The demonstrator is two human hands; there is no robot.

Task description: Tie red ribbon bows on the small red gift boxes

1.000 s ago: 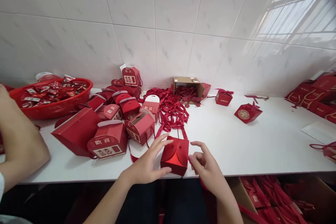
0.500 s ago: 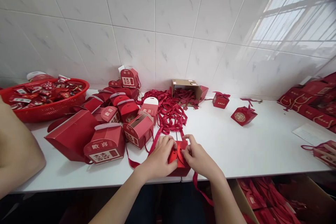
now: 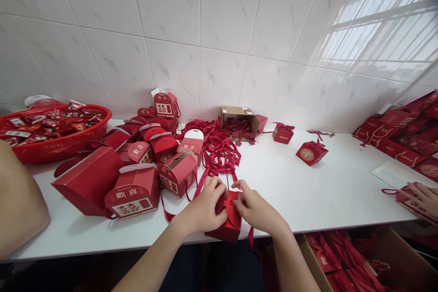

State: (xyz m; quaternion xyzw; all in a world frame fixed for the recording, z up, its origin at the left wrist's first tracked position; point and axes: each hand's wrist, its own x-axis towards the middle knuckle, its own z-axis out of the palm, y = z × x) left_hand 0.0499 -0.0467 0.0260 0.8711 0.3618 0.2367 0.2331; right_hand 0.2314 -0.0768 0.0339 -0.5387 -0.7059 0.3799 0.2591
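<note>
A small red box sits at the table's front edge between my hands, its round-edged top flaps bent up. My left hand is closed on the box's left side, thumb across the flap. My right hand pinches the right flap with curled fingers. Dark red ribbon runs from under my left wrist, and another length hangs over the edge beside my right hand. Behind the box lies a tangled pile of ribbon.
Red printed boxes crowd the left, beside a red basket of wrapped sweets. A cardboard box lies at the wall. Two tied boxes stand right. Another person's arm is left, a hand far right. A carton is below.
The small box has turned and tilted, its base now further left and nearer me. The view has shifted slightly. At the far right, the other person's hand reaches further over a red box.
</note>
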